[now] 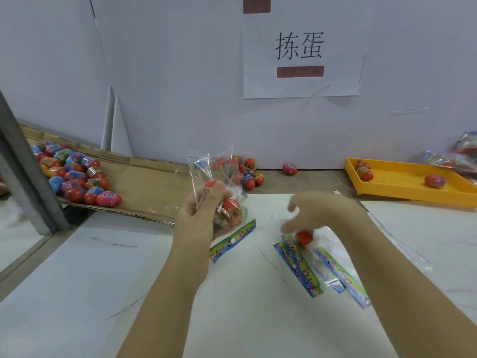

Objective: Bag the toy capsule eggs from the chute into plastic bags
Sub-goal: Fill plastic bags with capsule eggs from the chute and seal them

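Left grip (204, 210): fingers curled round the middle of a clear plastic bag (206, 166), holding it upright above the tabletop (77, 280). The bag's open mouth stands above the fingers. Its printed strip (232, 241) hangs below the palm.
- Several eggs sit in the bag's lower part (229, 210), just right of the fingers.
- One orange-topped egg (213, 186) sits at the fingertips. It seems to be inside the film, but the plastic glare makes this uncertain.

Right grip (320, 213): fingers spread and loose, holding nothing. The fingertips are motion-blurred.
- Just below the fingers a red egg (304, 237) lies on a fan of flat empty bags (299, 270). Cannot tell whether fingers and egg touch.

Further out:
- Left of the left grip, a cardboard chute (144, 182) slopes down to the tabletop, with a pile of eggs (74, 177) on its upper part.
- Beyond the held bag, a small cluster of eggs (247, 174) lies against the wall. A single egg (289, 168) lies just right of it.
- Beyond and right of the right grip, a yellow tray (402, 184) holds a few eggs, with filled bags (462, 156) at its far edge.
- A paper sign (299, 47) is on the wall above.
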`<action>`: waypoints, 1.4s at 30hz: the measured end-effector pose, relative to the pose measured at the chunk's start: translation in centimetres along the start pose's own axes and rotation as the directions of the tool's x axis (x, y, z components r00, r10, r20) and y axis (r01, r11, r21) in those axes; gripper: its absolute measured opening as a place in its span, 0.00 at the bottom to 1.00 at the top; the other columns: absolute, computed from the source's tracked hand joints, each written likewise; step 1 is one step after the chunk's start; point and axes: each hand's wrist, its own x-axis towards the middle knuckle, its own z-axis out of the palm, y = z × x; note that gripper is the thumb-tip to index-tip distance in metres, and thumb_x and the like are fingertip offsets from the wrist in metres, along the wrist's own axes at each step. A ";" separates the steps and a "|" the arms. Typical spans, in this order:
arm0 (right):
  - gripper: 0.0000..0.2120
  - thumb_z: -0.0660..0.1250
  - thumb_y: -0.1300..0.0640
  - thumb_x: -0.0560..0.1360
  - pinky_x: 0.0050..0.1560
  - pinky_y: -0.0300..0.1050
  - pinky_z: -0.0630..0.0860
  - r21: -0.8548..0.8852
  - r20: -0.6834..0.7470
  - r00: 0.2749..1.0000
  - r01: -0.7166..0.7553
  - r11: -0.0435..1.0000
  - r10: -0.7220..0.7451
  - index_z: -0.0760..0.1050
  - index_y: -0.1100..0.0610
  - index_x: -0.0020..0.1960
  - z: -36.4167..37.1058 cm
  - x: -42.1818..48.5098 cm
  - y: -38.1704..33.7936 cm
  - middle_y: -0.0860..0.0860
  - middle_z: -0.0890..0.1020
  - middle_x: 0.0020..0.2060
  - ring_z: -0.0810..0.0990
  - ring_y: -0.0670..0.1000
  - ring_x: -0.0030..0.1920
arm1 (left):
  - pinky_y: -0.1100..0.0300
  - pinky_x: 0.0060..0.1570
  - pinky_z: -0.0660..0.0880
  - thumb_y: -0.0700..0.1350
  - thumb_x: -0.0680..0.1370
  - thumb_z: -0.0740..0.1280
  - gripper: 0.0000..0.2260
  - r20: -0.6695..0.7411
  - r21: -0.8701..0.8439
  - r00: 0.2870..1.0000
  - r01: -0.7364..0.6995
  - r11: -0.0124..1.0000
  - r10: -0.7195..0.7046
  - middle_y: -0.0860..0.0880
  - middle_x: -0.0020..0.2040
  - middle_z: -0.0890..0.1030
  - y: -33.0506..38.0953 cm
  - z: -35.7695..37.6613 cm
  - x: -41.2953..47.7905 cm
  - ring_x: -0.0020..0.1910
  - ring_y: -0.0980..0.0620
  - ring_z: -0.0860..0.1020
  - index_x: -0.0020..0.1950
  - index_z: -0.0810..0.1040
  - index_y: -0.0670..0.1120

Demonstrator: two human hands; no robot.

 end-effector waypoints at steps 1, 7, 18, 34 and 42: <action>0.28 0.71 0.43 0.72 0.40 0.42 0.76 -0.043 0.085 0.995 -0.043 0.998 0.047 0.72 0.56 0.65 0.1 -0.2 0.4 0.52 0.79 0.52 0.78 0.51 0.44 | 0.63 0.33 0.79 0.57 0.61 0.73 0.12 -0.003 0.013 1.000 -0.006 1.000 0.006 0.52 0.40 0.86 0.0 -0.1 0.0 0.37 0.55 0.83 0.40 0.84 0.52; 0.17 0.69 0.63 0.74 0.36 0.44 0.82 0.348 -0.027 0.997 0.080 0.934 -0.076 0.73 0.57 0.63 -1.0 -0.1 0.4 0.55 0.80 0.41 0.82 0.52 0.35 | 0.60 0.32 0.81 0.45 0.70 0.74 0.04 -0.006 0.103 0.999 -0.035 0.994 0.035 0.52 0.32 0.84 -0.2 0.1 -0.1 0.31 0.54 0.82 0.42 0.82 0.49; 0.17 0.72 0.59 0.73 0.65 0.42 0.68 0.303 -0.834 0.475 0.819 0.488 -0.280 0.76 0.45 0.58 -3.3 -5.1 -4.5 0.41 0.80 0.54 0.76 0.44 0.60 | 0.66 0.27 0.76 0.42 0.72 0.75 0.07 0.099 0.184 0.992 -0.090 0.979 0.073 0.51 0.33 0.84 -0.4 0.3 -0.6 0.31 0.56 0.82 0.47 0.82 0.50; 0.18 0.56 0.41 0.77 0.63 0.41 0.44 0.184 -0.712 0.593 0.673 0.716 -0.375 0.82 0.45 0.44 -2.1 -3.3 -4.1 0.33 0.66 0.67 0.54 0.32 0.63 | 0.61 0.37 0.80 0.54 0.60 0.78 0.27 0.199 0.073 0.976 -0.109 0.991 0.093 0.48 0.47 0.86 0.3 0.4 -1.0 0.45 0.47 0.85 0.58 0.82 0.51; 0.12 0.70 0.51 0.71 0.62 0.46 0.57 0.314 -0.659 0.695 0.601 0.735 -0.288 0.73 0.34 0.47 -2.5 -3.4 -4.1 0.43 0.68 0.67 0.64 0.45 0.67 | 0.58 0.33 0.80 0.56 0.59 0.77 0.21 0.183 0.080 0.979 -0.101 0.992 0.085 0.49 0.45 0.86 0.0 0.6 -1.2 0.43 0.50 0.85 0.51 0.84 0.55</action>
